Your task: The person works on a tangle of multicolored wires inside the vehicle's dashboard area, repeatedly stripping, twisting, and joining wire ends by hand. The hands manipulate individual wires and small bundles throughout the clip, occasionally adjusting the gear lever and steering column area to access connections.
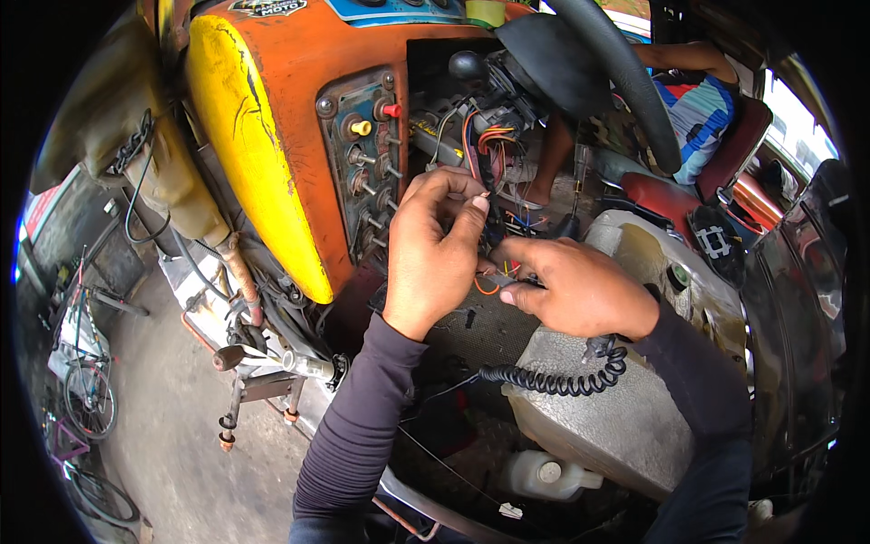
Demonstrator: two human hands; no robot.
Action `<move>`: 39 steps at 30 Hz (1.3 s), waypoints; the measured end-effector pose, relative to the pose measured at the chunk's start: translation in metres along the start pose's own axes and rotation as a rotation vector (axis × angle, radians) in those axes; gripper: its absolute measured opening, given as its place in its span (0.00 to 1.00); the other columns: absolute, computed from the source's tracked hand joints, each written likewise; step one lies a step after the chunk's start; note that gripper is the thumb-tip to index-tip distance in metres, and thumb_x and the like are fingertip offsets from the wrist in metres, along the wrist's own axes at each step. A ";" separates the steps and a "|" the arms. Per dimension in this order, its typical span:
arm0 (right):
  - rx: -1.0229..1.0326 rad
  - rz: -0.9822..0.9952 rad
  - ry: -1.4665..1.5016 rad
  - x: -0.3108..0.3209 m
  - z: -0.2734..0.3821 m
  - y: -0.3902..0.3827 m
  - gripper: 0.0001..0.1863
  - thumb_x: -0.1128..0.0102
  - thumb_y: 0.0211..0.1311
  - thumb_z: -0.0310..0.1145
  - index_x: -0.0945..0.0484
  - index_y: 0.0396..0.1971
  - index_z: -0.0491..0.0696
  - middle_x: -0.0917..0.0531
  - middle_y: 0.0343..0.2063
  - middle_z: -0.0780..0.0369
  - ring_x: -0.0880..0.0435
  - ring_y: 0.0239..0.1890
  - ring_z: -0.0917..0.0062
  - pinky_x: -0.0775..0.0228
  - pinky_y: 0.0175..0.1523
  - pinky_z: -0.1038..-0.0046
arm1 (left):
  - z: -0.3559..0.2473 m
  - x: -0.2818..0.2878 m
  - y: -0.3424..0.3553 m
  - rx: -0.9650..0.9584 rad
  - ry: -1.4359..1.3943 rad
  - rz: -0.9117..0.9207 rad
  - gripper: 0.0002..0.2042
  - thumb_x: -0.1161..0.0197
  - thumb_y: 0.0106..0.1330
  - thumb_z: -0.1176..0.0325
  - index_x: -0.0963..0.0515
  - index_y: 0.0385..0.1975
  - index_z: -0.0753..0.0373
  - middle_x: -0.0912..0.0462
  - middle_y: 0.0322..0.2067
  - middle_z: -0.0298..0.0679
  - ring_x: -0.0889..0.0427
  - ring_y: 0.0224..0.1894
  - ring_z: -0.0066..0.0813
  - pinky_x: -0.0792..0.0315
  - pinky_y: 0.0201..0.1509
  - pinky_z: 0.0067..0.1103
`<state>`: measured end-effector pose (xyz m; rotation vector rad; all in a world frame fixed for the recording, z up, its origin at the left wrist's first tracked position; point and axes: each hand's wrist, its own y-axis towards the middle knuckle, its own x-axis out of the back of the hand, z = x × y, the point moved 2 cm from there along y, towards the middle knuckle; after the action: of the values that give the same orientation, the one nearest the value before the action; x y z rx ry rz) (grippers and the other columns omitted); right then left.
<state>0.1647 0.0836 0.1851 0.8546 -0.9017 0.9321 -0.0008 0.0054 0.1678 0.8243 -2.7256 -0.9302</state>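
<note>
1. The bare left hand [433, 249], below it a dark ribbed sleeve [355, 412], pinches a tiny copper-coloured tip [486, 194] between thumb and forefinger.
2. Just beside it, the bare right hand [580, 288] is closed on thin orange, red and yellow wires [488, 291], between the two hands.
3. Beneath, a coiled black cord [564, 381] crosses a grey textured cover [603, 422].
4. Ahead stands a scuffed orange metal dashboard [294, 68].
5. Beyond, a person [696, 122] in a striped top.
</note>
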 end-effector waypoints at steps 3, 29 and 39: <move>0.036 -0.005 0.040 0.000 -0.003 0.002 0.18 0.31 0.70 0.36 0.19 0.54 0.45 0.12 0.44 0.48 0.12 0.50 0.50 0.22 0.55 0.54 | -0.002 -0.002 -0.001 0.019 -0.024 0.009 0.05 0.38 0.74 0.79 0.21 0.45 0.73 0.26 0.46 0.39 0.16 0.39 0.22 0.11 0.28 0.21; 0.378 -0.897 -0.260 0.079 0.038 0.013 0.26 0.22 0.62 0.36 0.17 0.59 0.47 0.11 0.42 0.57 0.17 0.34 0.72 0.22 0.45 0.68 | 0.009 -0.002 0.001 0.102 -0.049 0.030 0.04 0.38 0.75 0.79 0.22 0.44 0.73 0.28 0.45 0.38 0.17 0.35 0.20 0.10 0.29 0.22; 0.446 -0.972 -0.517 0.082 0.049 0.072 0.26 0.21 0.61 0.41 0.21 0.51 0.43 0.16 0.39 0.52 0.15 0.42 0.49 0.20 0.44 0.53 | 0.007 -0.001 0.001 0.070 -0.039 0.023 0.05 0.38 0.75 0.79 0.22 0.45 0.73 0.28 0.45 0.38 0.18 0.35 0.21 0.10 0.28 0.22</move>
<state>0.1123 0.0884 0.2923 1.7549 -0.5698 0.0315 -0.0023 0.0106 0.1630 0.7935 -2.8097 -0.8603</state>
